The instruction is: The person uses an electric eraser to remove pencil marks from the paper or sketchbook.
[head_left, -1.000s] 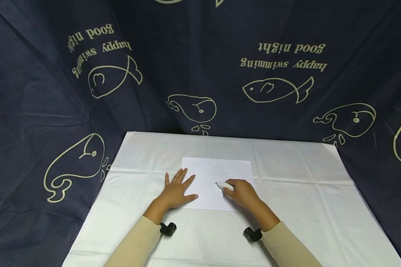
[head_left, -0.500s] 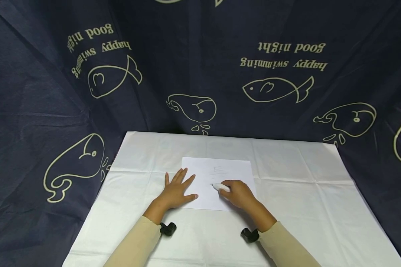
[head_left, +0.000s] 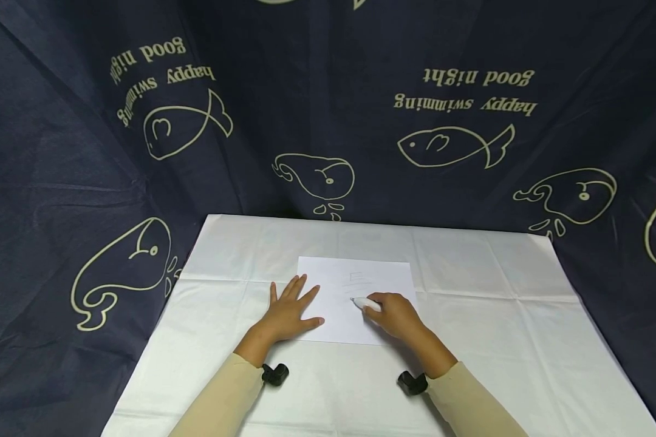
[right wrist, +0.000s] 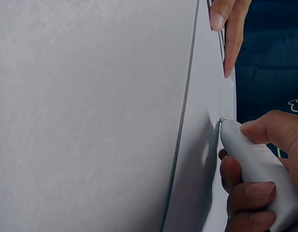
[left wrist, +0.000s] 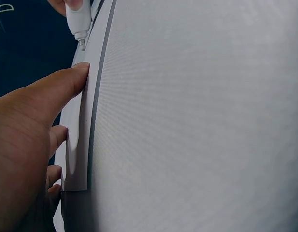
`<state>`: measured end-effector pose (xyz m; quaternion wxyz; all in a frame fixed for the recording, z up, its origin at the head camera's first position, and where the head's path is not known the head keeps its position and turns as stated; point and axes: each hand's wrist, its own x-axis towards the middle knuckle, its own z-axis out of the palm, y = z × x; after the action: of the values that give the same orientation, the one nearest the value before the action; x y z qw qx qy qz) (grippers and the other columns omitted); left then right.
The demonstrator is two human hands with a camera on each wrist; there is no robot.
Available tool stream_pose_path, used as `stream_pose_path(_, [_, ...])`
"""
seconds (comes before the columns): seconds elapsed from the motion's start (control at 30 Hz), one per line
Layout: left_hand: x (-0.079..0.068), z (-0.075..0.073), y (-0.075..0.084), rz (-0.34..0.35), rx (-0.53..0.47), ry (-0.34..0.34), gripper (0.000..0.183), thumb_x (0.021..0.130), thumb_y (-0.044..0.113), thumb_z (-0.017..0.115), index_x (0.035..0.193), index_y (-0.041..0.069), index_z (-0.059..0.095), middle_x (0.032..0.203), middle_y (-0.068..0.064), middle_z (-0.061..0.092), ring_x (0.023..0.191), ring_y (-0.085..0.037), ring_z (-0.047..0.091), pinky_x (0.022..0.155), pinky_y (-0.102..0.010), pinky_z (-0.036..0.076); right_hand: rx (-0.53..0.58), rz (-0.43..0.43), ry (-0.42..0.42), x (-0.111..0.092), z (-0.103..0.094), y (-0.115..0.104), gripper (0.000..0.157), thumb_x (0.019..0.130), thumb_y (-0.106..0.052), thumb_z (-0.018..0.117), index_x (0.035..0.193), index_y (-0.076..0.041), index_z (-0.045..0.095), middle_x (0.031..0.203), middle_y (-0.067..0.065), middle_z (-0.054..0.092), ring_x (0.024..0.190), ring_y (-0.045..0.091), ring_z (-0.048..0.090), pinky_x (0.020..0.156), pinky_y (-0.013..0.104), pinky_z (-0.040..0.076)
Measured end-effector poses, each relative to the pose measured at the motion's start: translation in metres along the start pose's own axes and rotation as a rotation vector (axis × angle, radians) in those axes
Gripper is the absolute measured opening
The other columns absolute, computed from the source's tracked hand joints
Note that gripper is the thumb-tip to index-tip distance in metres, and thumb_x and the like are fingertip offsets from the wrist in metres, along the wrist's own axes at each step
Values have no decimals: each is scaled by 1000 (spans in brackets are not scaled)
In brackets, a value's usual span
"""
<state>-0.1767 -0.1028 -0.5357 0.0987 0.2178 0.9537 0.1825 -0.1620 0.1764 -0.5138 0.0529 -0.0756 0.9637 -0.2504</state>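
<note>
A sheet of white paper [head_left: 328, 276] lies on the table with faint pencil marks [head_left: 356, 277], an E shape above thin lines. My left hand [head_left: 284, 317] lies spread over the sheet's left edge, thumb stretched toward the middle. A thick white pen-shaped tool, seemingly an electric eraser [head_left: 369, 304], is gripped in my right hand [head_left: 398, 317]. Its narrow metallic-looking tip points left, right at the paper below the lines. In the right wrist view, thumb and curled fingers wrap the eraser's body [right wrist: 257, 166]. The left wrist view catches its tip end [left wrist: 81, 36] beyond my left thumb [left wrist: 66, 82].
A creased white cloth covers the table [head_left: 470, 340]. Behind it hangs a dark blue curtain [head_left: 361, 73] with fish and whale outlines. Black wrist cameras sit at the left cuff [head_left: 275, 375] and the right cuff [head_left: 412, 383].
My right hand has slid the eraser slightly left across the paper, then back right to about where it was a second ago. The left hand stays in place.
</note>
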Motion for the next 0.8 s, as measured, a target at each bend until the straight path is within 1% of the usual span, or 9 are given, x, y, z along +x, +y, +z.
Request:
stream_pose_path(0.1, [0,1,0,0,6,-2,79,93,61,59,159,26,34,172,-11,12,160,-32,7,118,-75,-5,-6,-8,-3,-1,0,-1,28,92,-28,73,113,-10,76,86,2,74,69,14,53,65,32,43])
stream_pose_path(0.23, [1,0,0,-1,13,-5,79,94,62,59,159,26,33,172,-10,12,160,-32,7,118,-75,-5,-4,-7,9,-1,-1,-1,28,91,-28,73,114,-11,76,87,2,75,69,13,54,65,32,45])
stream_pose_path(0.33, [0,0,1,-2,13,-6,80,94,62,59,159,25,33,172,-10,12,160,-33,7,118,-75,-4,10,4,8,-1,-1,0,30,91,-28,73,116,-11,76,89,3,76,69,14,56,65,32,46])
stream_pose_path(0.57, [0,0,1,-4,2,-6,79,94,61,60,159,25,34,171,-11,13,160,-33,7,118,-75,-5,-7,-4,13,0,-1,1,30,91,-29,73,115,-10,76,97,6,77,76,15,58,68,35,47])
stream_pose_path(0.8, [0,-1,1,-3,3,-7,79,94,61,60,159,25,34,171,-11,13,160,-33,8,118,-75,-5,20,17,-1,-1,-1,-1,29,91,-29,73,115,-12,76,88,2,75,67,13,54,63,30,44])
